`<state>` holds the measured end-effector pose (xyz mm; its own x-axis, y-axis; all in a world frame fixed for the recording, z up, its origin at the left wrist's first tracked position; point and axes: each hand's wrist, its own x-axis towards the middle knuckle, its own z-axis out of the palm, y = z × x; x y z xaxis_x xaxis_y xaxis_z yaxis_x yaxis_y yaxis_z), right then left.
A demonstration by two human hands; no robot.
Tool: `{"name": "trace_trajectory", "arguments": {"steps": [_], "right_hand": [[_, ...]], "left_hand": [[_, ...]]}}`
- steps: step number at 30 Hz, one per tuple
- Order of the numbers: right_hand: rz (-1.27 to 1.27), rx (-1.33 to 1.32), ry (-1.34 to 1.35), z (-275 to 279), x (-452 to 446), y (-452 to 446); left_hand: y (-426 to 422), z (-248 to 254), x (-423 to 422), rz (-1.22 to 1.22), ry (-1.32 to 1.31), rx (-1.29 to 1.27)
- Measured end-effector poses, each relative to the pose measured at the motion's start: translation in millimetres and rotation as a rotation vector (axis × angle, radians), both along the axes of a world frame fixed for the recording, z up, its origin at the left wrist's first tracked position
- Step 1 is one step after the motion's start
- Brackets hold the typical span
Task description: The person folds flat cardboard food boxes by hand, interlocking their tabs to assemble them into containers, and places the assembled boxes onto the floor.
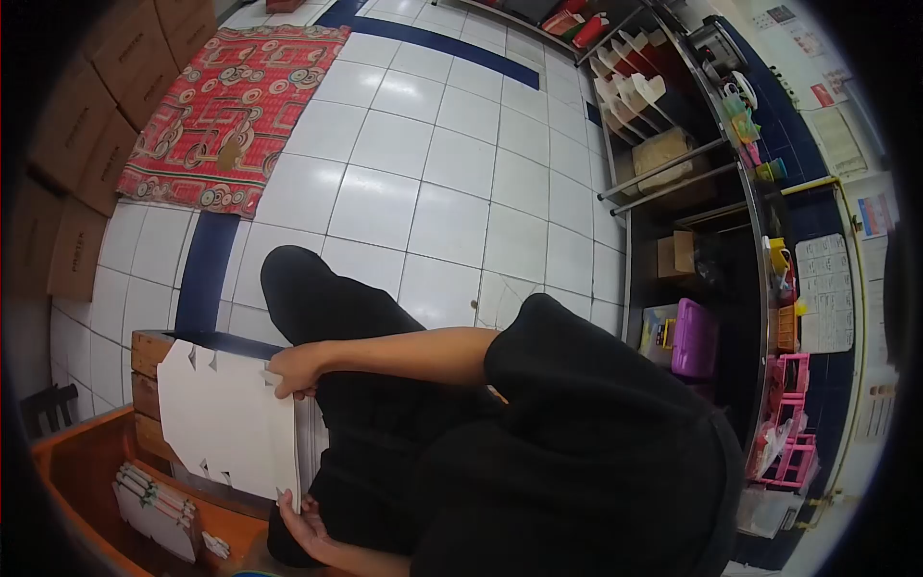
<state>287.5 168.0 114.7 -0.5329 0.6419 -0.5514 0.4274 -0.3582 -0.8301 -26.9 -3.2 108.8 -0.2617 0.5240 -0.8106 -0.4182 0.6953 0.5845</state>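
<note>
A stack of white die-cut cardboard sheets (226, 413) with small notched flaps lies at lower left, on or against my black-clothed lap. My right hand (300, 370) is closed on its upper right corner, fingers curled over the edge. My left hand (306, 529) pinches the lower right corner, thumb at the edge; its other fingers are partly hidden beneath. The sheets' right edges show as several layers. Under their left side is a wooden crate (149, 394). Below stands an orange bin (72, 452) holding a bundle of white folded card pieces (154, 514).
Brown cartons (77, 125) are stacked at the far left beside a red patterned cloth (231, 115) on the white tiled floor (385, 202). To the right, a metal shelf (663, 178) holds boxes and a purple-lidded container (694, 337). Pink baskets (793, 423) stand farther right.
</note>
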Motion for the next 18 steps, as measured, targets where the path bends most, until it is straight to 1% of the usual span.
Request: {"name": "trace_trajectory", "arguments": {"steps": [1, 2, 4, 5, 7, 8, 9, 11, 12, 13, 15, 16, 17, 18], "right_hand": [[-0.007, -0.003, -0.002, -3, -3, -1], [0.011, 0.153, -0.137, -6, -11, -5], [0.061, 0.469, -0.406, -13, -29, -15], [0.067, 0.464, -0.405, -16, -39, -23], [-0.018, 0.651, -0.595, -18, -59, -44], [0.013, 0.602, -0.628, -20, -66, -47], [0.023, 0.589, -0.628, -31, -72, -52], [0.031, 0.827, -0.729, -54, -84, -67], [0.079, 0.843, -0.753, -50, -85, -64], [0.081, 0.848, -0.749, -47, -80, -60], [0.120, 0.721, -0.661, -33, -70, -49], [0.123, 0.628, -0.690, -32, -65, -45], [0.125, 0.622, -0.701, -32, -58, -42], [0.015, 0.583, -0.623, -30, -52, -44]], "left_hand": [[3, 4, 6, -0.022, 0.191, 0.000], [6, 0, 6, -0.026, 0.191, -0.006], [15, -7, 8, -0.218, 0.356, -0.022], [18, -5, 13, -0.215, 0.355, -0.029], [27, 15, 40, -0.626, 0.781, -0.059], [25, 4, 41, -0.755, 0.977, -0.081], [26, 7, 55, -0.757, 0.969, -0.095], [30, 18, 88, -0.837, 1.438, -0.229], [31, 22, 84, -0.836, 1.442, -0.232], [33, 25, 82, -0.857, 1.328, -0.291], [43, 28, 73, -0.897, 1.105, -0.389], [47, 22, 64, -0.894, 1.104, -0.381], [43, 11, 49, -0.747, 0.842, -0.363], [36, 2, 38, -0.603, 0.580, -0.355]]}}
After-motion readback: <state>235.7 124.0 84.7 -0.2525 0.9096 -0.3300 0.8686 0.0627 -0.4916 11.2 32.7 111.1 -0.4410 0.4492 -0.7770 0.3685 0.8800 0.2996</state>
